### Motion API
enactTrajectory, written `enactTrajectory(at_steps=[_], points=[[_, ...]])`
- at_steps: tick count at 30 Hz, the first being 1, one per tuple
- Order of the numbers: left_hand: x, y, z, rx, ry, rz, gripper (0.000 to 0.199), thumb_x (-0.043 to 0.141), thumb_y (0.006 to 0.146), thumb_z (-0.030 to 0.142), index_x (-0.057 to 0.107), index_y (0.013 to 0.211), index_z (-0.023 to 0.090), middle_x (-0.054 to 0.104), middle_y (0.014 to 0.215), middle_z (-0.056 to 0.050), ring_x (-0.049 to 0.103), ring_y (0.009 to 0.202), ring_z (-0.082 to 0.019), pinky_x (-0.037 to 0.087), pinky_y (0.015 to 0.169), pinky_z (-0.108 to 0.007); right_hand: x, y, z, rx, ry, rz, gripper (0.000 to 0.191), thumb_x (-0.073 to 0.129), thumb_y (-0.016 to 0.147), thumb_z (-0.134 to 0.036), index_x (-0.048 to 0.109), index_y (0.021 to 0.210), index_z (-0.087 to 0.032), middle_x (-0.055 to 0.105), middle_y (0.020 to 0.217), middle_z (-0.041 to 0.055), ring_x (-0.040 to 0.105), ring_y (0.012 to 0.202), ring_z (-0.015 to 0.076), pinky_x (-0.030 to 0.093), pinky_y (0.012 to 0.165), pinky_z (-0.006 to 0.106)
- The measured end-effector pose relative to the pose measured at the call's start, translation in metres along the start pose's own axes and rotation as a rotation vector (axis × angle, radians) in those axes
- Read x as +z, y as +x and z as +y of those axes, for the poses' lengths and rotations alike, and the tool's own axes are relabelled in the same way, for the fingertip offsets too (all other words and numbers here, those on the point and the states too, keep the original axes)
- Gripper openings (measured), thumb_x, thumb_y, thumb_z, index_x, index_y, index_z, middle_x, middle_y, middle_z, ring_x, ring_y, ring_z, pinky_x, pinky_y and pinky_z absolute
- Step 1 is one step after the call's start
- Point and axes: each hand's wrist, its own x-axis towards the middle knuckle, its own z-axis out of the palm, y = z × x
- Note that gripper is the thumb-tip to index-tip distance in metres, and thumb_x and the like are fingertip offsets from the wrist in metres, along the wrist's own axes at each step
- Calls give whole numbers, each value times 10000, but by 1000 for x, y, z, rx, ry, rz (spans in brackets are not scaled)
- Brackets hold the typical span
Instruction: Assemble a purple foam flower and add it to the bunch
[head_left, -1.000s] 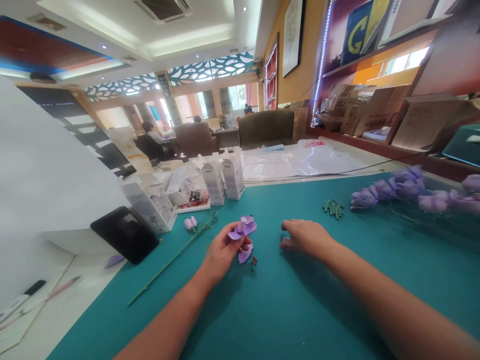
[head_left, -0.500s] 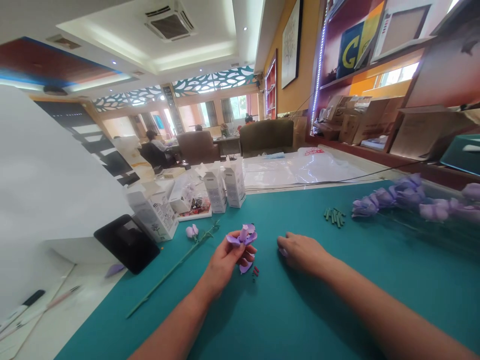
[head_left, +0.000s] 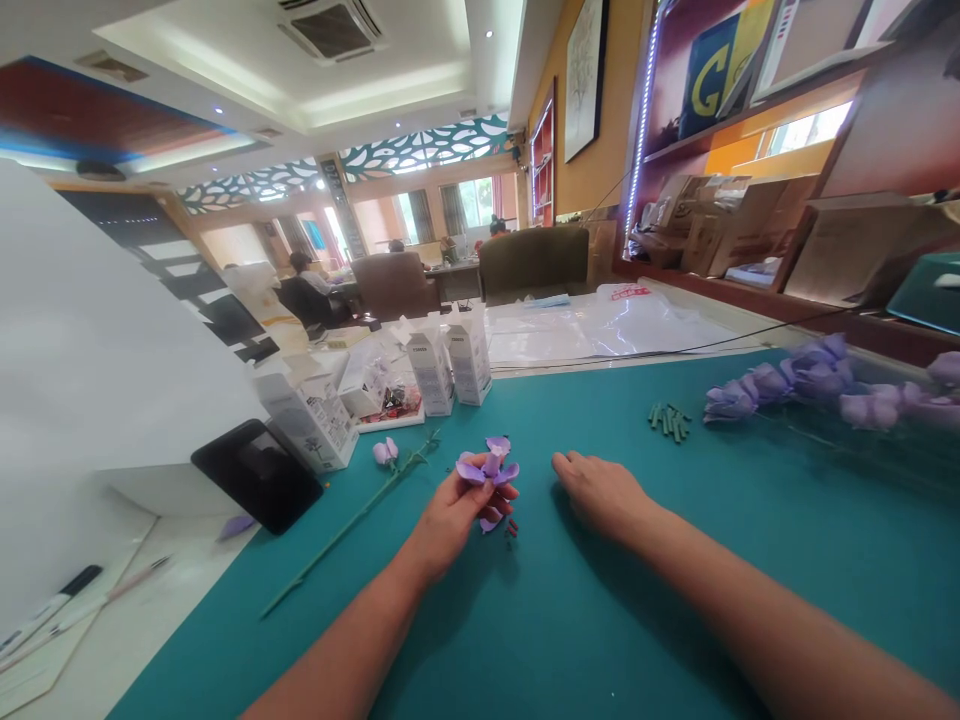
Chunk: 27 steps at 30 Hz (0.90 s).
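My left hand (head_left: 448, 515) pinches a purple artificial flower (head_left: 495, 460) with spread petals, held a little above the green mat. Just under those fingers lie a loose purple petal (head_left: 490, 523) and small dark red bits (head_left: 511, 526). Off to the right, my right hand (head_left: 600, 492) is low over the mat with its fingers curled together; whatever they hold is hidden. Left of the flower rests a green stem (head_left: 337, 540), with a small pale purple bud (head_left: 385, 452) near its upper end.
Short green tubes (head_left: 670, 422) lie in a pile on the mat (head_left: 675, 630), near several purple flowers (head_left: 795, 380). White boxes (head_left: 469, 358) and a black tablet (head_left: 257, 475) stand at the back left. Pens (head_left: 56, 605) lie at the left edge. People sit in the background.
My right hand has shifted slightly, and the purple piece that showed beneath its fingers is out of sight. The left hand still holds the flower, moved slightly right. The camera view has tilted a little.
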Motion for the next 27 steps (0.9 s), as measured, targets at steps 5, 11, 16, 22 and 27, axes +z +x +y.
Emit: enactTrajectory(at_steps=[5,11,16,22,27], points=[[1,-2,4,-6,62,-50,575,621,764,537,529,1177,147,654,923,-106,603,765,-184,429,723,-324,2,5,5,-60,95,37,242,420,839,-75,554,1012,-180,639,942,79,590,842,182,334,621,251],[5,-5,9,46,87,-112,481,611,776,527,532,1090,172,620,898,-70,602,762,-181,417,704,-309,-7,7,5,-139,431,277,134,461,844,-148,584,862,-197,582,894,23,548,733,123,364,640,225],[4,-4,7,97,125,-152,436,567,816,506,496,1092,176,602,860,-56,583,756,-180,414,706,-316,-24,-3,-2,-142,711,414,58,540,787,-170,576,755,-202,571,790,-7,540,659,111,390,617,226],[5,-5,9,110,191,-117,398,562,822,468,519,1088,176,574,833,-38,532,714,-152,414,687,-298,-37,-13,-9,-121,894,439,85,498,818,-243,538,747,-217,649,717,-13,553,636,127,405,584,239],[5,-6,11,123,216,-68,348,575,818,400,551,1083,175,539,847,-32,498,719,-141,423,699,-280,-41,-18,-11,-117,832,507,92,500,800,-263,524,724,-218,596,640,-24,508,571,117,377,528,227]])
